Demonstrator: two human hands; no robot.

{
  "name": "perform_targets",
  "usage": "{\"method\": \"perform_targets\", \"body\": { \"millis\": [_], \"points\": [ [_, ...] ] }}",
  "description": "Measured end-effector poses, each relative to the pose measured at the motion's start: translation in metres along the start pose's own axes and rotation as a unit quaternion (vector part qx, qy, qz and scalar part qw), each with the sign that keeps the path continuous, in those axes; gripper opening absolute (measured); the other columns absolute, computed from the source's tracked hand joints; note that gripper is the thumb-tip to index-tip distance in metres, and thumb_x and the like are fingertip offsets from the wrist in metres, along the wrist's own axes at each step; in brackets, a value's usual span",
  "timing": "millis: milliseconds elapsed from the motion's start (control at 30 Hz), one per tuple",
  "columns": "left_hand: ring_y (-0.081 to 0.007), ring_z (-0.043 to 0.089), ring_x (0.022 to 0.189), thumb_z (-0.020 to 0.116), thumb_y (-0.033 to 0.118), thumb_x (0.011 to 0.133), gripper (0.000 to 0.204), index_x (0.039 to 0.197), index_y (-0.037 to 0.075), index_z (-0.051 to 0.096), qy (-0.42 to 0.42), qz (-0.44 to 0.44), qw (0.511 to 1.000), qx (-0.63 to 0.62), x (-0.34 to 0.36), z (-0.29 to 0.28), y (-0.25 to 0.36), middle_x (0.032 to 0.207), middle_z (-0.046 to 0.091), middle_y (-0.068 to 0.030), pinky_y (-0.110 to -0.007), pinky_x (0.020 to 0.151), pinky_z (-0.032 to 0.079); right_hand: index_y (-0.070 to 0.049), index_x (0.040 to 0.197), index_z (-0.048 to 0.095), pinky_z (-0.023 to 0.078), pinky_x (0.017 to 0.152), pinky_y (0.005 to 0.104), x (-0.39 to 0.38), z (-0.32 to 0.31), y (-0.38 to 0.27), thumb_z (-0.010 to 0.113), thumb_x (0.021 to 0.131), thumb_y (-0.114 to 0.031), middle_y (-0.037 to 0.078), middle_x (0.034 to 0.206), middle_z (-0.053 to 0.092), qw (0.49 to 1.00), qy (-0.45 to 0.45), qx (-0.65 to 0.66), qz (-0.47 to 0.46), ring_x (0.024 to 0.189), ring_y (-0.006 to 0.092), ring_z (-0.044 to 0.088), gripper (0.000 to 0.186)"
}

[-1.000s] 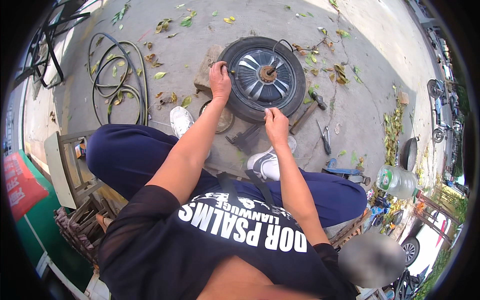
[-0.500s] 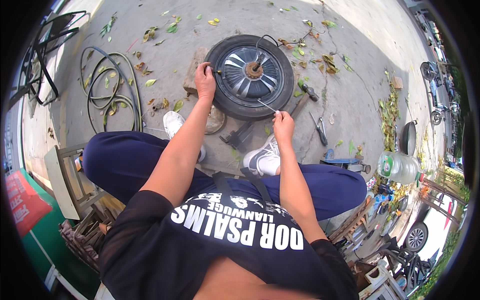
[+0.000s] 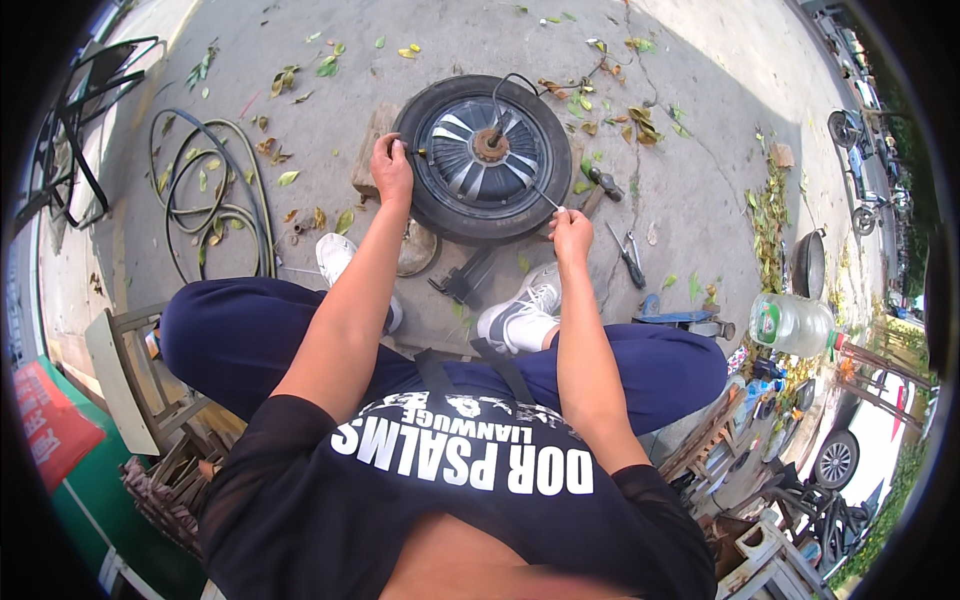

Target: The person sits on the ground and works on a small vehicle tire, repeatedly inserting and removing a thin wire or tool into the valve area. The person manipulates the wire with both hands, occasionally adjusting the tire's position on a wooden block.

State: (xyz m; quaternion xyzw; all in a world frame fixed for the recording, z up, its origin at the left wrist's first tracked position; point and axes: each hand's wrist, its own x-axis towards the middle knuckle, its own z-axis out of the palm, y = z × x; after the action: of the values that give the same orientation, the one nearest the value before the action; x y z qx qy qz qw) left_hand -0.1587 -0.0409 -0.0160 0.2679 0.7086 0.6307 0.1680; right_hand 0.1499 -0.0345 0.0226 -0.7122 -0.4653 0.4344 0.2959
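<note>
In front of me a wheel with a black tire [image 3: 425,205] and a finned hub [image 3: 470,180] lies on its side, its near-left part over a block. My left hand [image 3: 393,170] is closed on the tire's left edge, near the small valve stem [image 3: 420,153]; its fingertips are partly hidden. At the near-right side of the wheel, my right hand [image 3: 572,236] pinches a thin metal rod [image 3: 546,198]. The rod's far end reaches the seam between rim and tire. A cable [image 3: 497,95] rises from the rusty axle centre [image 3: 491,145].
A hammer [image 3: 605,182] lies right of the wheel, with a screwdriver [image 3: 632,268] nearer me. A coiled hose [image 3: 255,200] is on the left. A wooden block [image 3: 368,170] sits beside the tire. A large plastic bottle [image 3: 795,324] stands at the right, near a black pan [image 3: 808,265].
My right hand and the rod have shifted right and farther away along the rim. My left hand stays at the tire's left edge. The whole view has shifted slightly.
</note>
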Motion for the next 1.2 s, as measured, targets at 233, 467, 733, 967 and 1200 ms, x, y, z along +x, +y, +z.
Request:
{"method": "perform_targets", "body": {
  "millis": [233, 467, 733, 967, 1200],
  "points": [
    [-0.0234, 0.063, 0.08, 0.052, 0.004, 0.091, 0.014, 0.1, 0.0, 0.062, 0.019, 0.027, 0.998, 0.055, -0.002, -0.005, 0.0, 0.086, 0.066, -0.0125, -0.034, 0.076, 0.048, 0.002, 0.087, 0.064, 0.044, 0.049, 0.0286, 0.017, 0.003, -0.044, 0.053, 0.097, -0.022, 0.006, 0.066, 0.063, 0.992, 0.063, 0.045, -0.097, 0.05, 0.012, 0.056, 0.028],
    [-0.019, 0.061, 0.081, 0.051, 0.005, 0.093, 0.015, 0.101, 0.0, 0.062, 0.0, 0.02, 0.999, 0.041, -0.002, 0.004, 0.0, 0.087, 0.065, -0.01, -0.031, 0.076, 0.048, 0.0, 0.084, 0.065, 0.047, 0.066, 0.0423, 0.063, 0.028, -0.015, 0.055, 0.093, -0.025, 0.018, 0.074, 0.066, 0.986, 0.041, -0.104, -0.125, 0.07, 0.0353, 0.063, 0.028],
    [-0.0313, 0.056, 0.091, 0.052, 0.006, 0.09, 0.013, 0.1, 0.004, 0.059, 0.031, 0.109, 0.98, 0.166, -0.009, 0.0, 0.006, 0.093, 0.061, -0.0122, -0.04, 0.083, 0.044, 0.002, 0.083, 0.062, 0.046, 0.064, 0.0394, 0.06, 0.05, -0.088, 0.053, 0.095, -0.025, 0.014, 0.071, 0.066, 0.98, 0.04, -0.051, -0.188, 0.067, 0.0302, 0.063, 0.03],
    [-0.0323, 0.056, 0.093, 0.051, 0.005, 0.09, 0.013, 0.101, 0.004, 0.059, 0.03, 0.101, 0.982, 0.154, -0.01, 0.005, 0.011, 0.094, 0.061, -0.0132, -0.04, 0.084, 0.044, 0.001, 0.084, 0.063, 0.046, 0.067, 0.0459, 0.088, 0.074, -0.091, 0.054, 0.093, -0.024, 0.021, 0.078, 0.065, 0.929, 0.026, -0.244, -0.275, 0.075, 0.0405, 0.062, 0.028],
    [-0.0318, 0.056, 0.09, 0.051, 0.005, 0.091, 0.014, 0.101, 0.004, 0.06, 0.043, 0.088, 0.982, 0.161, -0.012, 0.001, 0.01, 0.091, 0.06, -0.0128, -0.041, 0.082, 0.044, 0.002, 0.081, 0.061, 0.045, 0.067, 0.0453, 0.084, 0.095, -0.116, 0.054, 0.093, -0.023, 0.022, 0.077, 0.064, 0.958, -0.045, -0.118, -0.258, 0.074, 0.0421, 0.06, 0.029]
  ]
}}
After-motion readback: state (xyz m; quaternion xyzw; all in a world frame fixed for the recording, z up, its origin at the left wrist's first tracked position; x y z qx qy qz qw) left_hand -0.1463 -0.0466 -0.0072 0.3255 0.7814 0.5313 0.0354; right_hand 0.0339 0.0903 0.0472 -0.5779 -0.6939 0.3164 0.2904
